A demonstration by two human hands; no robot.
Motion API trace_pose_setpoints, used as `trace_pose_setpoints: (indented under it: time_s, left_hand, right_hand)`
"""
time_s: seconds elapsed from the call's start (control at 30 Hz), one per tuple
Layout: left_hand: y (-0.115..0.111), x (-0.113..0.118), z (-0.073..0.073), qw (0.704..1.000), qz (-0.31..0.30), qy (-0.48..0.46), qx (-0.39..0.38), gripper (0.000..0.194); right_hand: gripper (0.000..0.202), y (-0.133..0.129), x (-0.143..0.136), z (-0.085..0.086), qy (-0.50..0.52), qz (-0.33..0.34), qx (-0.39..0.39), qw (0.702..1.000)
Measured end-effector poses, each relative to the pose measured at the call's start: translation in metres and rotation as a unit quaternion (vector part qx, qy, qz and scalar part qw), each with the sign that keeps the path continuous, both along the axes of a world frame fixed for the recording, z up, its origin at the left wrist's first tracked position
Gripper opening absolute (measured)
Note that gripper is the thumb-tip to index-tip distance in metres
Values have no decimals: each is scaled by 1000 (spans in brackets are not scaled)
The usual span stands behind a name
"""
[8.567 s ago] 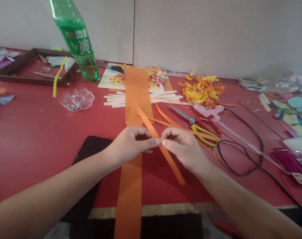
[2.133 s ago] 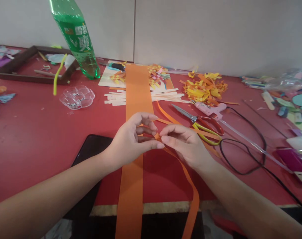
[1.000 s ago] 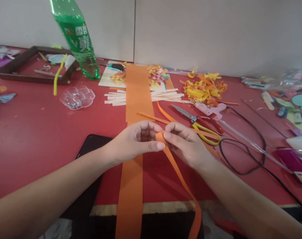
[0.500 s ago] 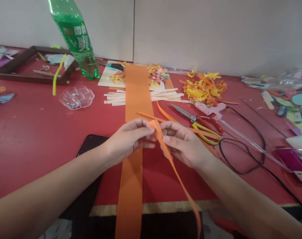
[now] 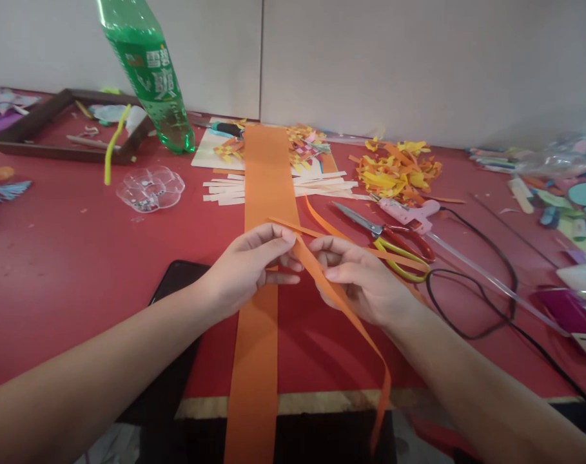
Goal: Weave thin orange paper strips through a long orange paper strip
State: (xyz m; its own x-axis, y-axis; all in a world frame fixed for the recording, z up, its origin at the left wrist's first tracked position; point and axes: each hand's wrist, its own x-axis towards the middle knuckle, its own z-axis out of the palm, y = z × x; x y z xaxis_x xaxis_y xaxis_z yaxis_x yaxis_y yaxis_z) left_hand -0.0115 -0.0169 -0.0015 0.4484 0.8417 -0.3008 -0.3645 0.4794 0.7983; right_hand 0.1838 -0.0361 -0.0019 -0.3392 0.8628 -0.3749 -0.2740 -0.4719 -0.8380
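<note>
Red tabletop [image 5: 80, 258], pale wall [image 5: 394, 64] behind. Far left of our grip: dark wooden frame [image 5: 60, 153], then a green bottle [image 5: 152, 84] leaning in view; its label carries white Chinese characters, the big one looks like 爽, rest too blurred for us to read fully. Clear petal-shaped dish [image 5: 150, 190] below it, small bits inside. Black phone [image 5: 179, 277] partly under our left forearm.

Our left hand [image 5: 249, 264]: thumb and index pressed together on the upper end of the narrow orange strip [image 5: 338, 299], other fingers loosely spread. Strip slants down-right from that pinch, past our right hand, and its tail curls over the table edge. Wide orange band [image 5: 256, 361] passes beneath our left fingers. White paper strips [image 5: 225, 190] lie beyond.

Our right hand [image 5: 365, 280]: half open, index lifted, thumb against the strip; can't tell if it pinches. Just beyond it: scissors [image 5: 355, 219] with one red, one yellow handle, pink glue gun [image 5: 409, 212], orange-yellow shreds [image 5: 394, 171].

Vs half a second ago: our right thumb sits slightly farther down-right, tail bends more sharply. Two seconds back, our fingertips were bunched together; now they're apart.
</note>
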Motion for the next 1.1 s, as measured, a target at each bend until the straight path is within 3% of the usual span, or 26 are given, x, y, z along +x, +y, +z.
trace_pose_setpoints:
  time_s: [0.1,0.2,0.3,0.4,0.63,0.87,1.1]
  left_hand:
    - [-1,0,0,999,-22,37,18,16]
    - [-2,1,2,993,-83,79,34,18]
    - [-4,1,4,980,-141,130,49,20]
    - [-5,1,6,973,-160,155,65,21]
    - [-5,1,8,963,-159,187,111,18]
    - [-6,1,6,943,-149,229,189,18]
    - [-8,1,7,946,-130,223,195,19]
  right_hand:
    - [34,1,-1,1,-3,12,-21,1000]
    - [23,1,-3,2,-27,21,-36,999]
    - [22,1,-4,1,-49,20,-20,998]
    - [25,0,-3,-3,-56,23,10,998]
    - [21,0,2,-10,-118,23,116,986]
    - [16,-3,0,-1,-171,24,180,968]
    - [14,-5,-3,-1,-197,-10,258,946]
